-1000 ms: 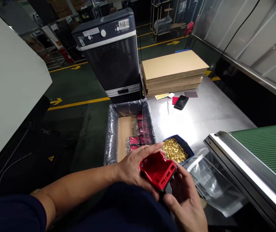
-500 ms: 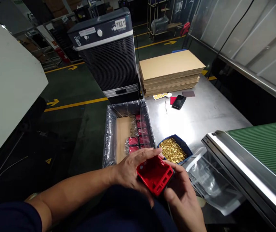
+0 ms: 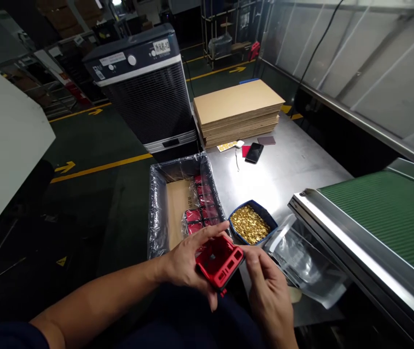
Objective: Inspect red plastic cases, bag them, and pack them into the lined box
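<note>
A hollow red plastic housing (image 3: 224, 266) with rectangular cut-outs along one wall and a dark outer edge sits tilted in front of me, its open side up. My left hand (image 3: 188, 259) grips it from the left, thumb and fingers around its sides. At the housing's right corner is my right hand (image 3: 270, 286), thumb and forefinger pinched together; whatever lies between those fingertips is hidden. Just beyond the hands stands a blue bin (image 3: 272, 220) full of small gold-coloured metal pieces (image 3: 250, 224).
A plastic-lined crate (image 3: 156, 208) holds several bagged red parts (image 3: 205, 201). Clear plastic bags (image 3: 301, 257) lie beside a green conveyor belt (image 3: 384, 208). Stacked cardboard sheets (image 3: 239, 104) and a phone (image 3: 254, 152) rest on the metal table (image 3: 286, 169). An air cooler (image 3: 148, 102) stands behind the crate.
My right hand has shifted from supporting the housing's right side to a fingertip pinch at its corner. The housing has turned slightly in my left hand. The whole view has swung right.
</note>
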Motion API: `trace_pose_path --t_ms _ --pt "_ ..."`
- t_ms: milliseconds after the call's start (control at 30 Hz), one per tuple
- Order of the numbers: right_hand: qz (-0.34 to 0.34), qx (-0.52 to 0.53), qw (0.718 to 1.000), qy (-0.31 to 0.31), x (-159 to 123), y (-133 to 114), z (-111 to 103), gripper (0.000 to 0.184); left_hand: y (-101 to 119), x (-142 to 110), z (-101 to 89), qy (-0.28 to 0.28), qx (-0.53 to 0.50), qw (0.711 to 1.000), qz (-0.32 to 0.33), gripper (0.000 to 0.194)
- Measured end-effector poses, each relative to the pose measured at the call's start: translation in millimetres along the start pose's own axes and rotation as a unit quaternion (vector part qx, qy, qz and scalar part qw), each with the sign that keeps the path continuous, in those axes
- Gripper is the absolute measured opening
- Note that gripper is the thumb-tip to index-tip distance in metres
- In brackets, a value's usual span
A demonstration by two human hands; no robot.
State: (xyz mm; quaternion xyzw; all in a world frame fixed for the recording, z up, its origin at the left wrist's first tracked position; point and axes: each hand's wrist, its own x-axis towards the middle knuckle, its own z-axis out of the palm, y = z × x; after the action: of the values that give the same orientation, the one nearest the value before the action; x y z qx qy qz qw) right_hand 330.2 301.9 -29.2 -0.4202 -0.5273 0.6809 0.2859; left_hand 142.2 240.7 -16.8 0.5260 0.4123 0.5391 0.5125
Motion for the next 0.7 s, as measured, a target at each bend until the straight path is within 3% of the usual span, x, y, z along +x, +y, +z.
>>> trace_pose_path --t_ms 67,167,267,333,400,533,700 --pt "0.040 -0.039 0.998 0.043 8 25 -7 0.052 0 -3 0.0 0.001 -0.015 0.999 -0.035 0.131" --pt "0.115 -0.138 0.978 0.103 15 91 -36 0.065 0 -10 -3.1 0.016 -0.021 0.995 -0.095 0.129" --pt "0.230 -0.280 0.919 0.157 5 158 -71 0.068 0 -14 -6.4 0.028 0.023 0.991 -0.130 0.125" --pt "0.278 -0.363 0.873 0.170 -7 189 -85 0.067 -1 -16 -6.7 0.032 0.061 0.989 -0.133 0.124" --pt "0.293 -0.421 0.844 0.158 -16 206 -89 0.061 -2 -16 -5.9 0.031 0.084 0.986 -0.137 0.122" --pt "0.284 -0.491 0.813 0.134 -16 220 -81 0.046 -4 -18 -5.9 0.011 0.124 0.980 -0.154 0.115" --pt "0.232 -0.510 0.821 0.111 -15 221 -81 0.042 0 -20 -6.8 0.011 0.182 0.971 -0.156 0.112"
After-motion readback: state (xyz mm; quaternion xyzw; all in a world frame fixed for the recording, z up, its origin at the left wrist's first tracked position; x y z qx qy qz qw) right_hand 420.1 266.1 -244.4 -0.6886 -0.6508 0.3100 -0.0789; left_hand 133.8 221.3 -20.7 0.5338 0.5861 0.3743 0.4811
